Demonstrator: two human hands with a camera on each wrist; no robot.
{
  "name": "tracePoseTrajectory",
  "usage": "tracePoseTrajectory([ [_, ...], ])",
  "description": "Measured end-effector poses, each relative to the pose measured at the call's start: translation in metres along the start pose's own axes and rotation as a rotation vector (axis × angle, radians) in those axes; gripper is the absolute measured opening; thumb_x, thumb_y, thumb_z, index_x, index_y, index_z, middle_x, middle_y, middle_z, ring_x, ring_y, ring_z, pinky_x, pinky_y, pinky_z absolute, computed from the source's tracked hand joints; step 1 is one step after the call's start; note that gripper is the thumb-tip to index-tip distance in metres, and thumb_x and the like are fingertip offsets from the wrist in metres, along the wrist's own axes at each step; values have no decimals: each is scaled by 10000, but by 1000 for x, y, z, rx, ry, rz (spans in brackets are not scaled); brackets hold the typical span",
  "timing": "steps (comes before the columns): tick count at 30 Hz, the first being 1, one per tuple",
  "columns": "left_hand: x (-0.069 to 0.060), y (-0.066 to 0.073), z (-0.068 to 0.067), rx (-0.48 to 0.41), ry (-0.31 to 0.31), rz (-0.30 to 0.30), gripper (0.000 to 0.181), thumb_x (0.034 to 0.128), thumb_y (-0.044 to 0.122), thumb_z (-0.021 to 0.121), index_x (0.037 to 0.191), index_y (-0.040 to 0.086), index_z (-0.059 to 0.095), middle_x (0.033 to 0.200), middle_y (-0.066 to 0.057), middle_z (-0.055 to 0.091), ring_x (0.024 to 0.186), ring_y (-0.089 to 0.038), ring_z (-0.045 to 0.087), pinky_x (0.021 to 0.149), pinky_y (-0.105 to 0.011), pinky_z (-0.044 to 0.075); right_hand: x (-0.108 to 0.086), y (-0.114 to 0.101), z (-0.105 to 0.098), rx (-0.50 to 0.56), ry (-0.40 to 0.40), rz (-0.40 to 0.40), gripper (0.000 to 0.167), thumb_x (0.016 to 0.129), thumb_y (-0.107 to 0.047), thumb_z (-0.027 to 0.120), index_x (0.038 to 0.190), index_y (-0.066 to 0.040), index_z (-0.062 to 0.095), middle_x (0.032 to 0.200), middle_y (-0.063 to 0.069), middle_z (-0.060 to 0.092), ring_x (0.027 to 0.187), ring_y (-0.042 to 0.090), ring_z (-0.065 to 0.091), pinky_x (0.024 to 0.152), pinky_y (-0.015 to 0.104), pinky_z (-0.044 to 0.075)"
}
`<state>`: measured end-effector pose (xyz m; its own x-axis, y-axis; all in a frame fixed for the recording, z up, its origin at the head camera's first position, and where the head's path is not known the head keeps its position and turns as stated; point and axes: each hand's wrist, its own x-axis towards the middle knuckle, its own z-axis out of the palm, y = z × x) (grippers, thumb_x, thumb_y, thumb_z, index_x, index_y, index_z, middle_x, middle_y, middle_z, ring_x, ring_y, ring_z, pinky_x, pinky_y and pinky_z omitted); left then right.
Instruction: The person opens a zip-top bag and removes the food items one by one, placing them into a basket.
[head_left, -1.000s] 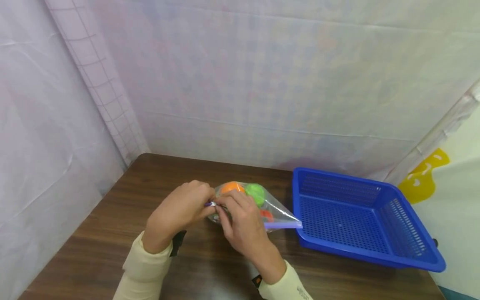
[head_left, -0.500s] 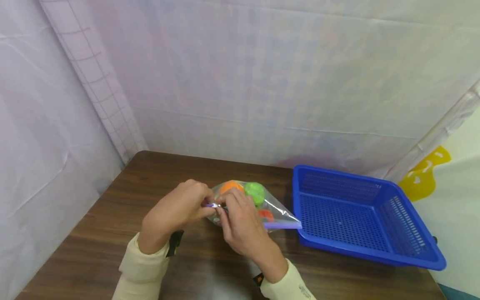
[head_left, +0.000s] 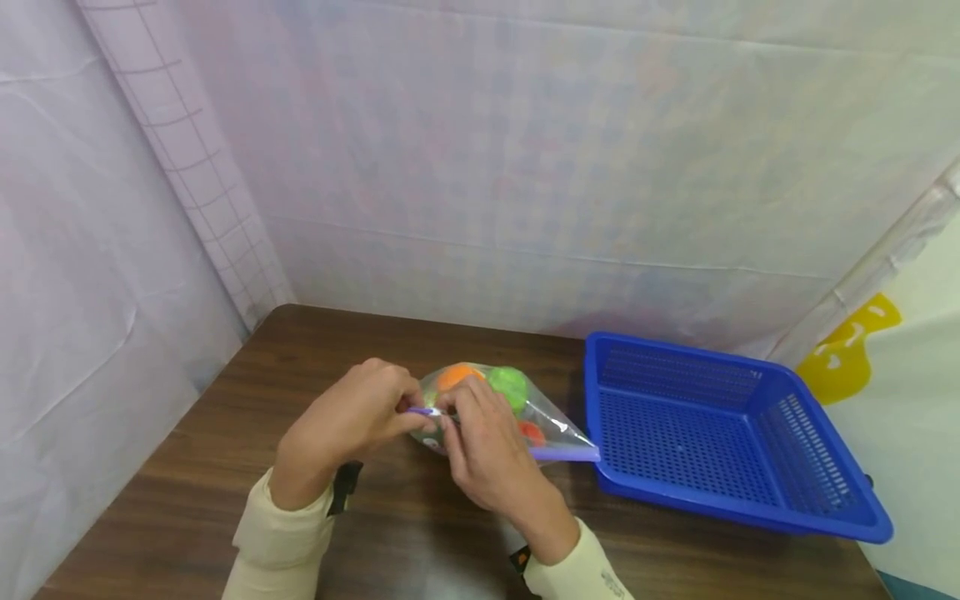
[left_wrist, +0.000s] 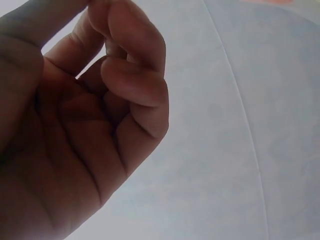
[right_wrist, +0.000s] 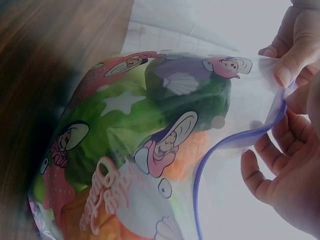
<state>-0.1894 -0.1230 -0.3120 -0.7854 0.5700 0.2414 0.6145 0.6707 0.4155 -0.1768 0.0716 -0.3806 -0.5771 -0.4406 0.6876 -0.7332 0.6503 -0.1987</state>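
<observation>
A clear zip bag (head_left: pixel 557 423) with a purple zip edge (head_left: pixel 566 454) stands on the table between my hands. In the right wrist view the bag (right_wrist: pixel 120 105) shows cartoon prints and shells, with green, orange and dark purple-green rounded things inside. My left hand (head_left: pixel 352 421) pinches the zip edge near the bag's left corner; in the left wrist view its fingers are curled inward. Right beside it, my right hand (head_left: pixel 491 450) pinches the same edge between thumb and fingers. A small whitish part shows on the strip between them. The right hand hides the middle of the bag's mouth.
A blue perforated basket (head_left: pixel 682 450) stands to the right, its left rim close to the bag's right corner. The brown wooden table (head_left: pixel 225 492) ends at white cloth walls (head_left: pixel 480 167) behind and to the left. A yellow cutout (head_left: pixel 840 362) hangs at the right.
My left hand has shifted slightly left, and more of the purple strip shows between the two hands. The right hand keeps its pinch, almost in place. The basket has not moved.
</observation>
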Motion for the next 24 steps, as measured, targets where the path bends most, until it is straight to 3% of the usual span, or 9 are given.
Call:
tracePoseTrajectory([
  [14,0,-6,0,105,74,73,225,780,254,857,694,172,666,647,114,533,588,-22,436,535,-197,398,-2,8,-2,44,-36,11,108,941,-92,597,1033,-121,547,987,-17,549,871,120,493,803,294,445],
  [24,1,-10,-1,104,92,69,201,762,248,873,715,166,696,661,115,564,588,-18,440,533,-197,397,-3,15,-3,22,-89,50,115,953,-90,595,1043,-133,539,995,-25,534,900,127,507,839,314,455],
])
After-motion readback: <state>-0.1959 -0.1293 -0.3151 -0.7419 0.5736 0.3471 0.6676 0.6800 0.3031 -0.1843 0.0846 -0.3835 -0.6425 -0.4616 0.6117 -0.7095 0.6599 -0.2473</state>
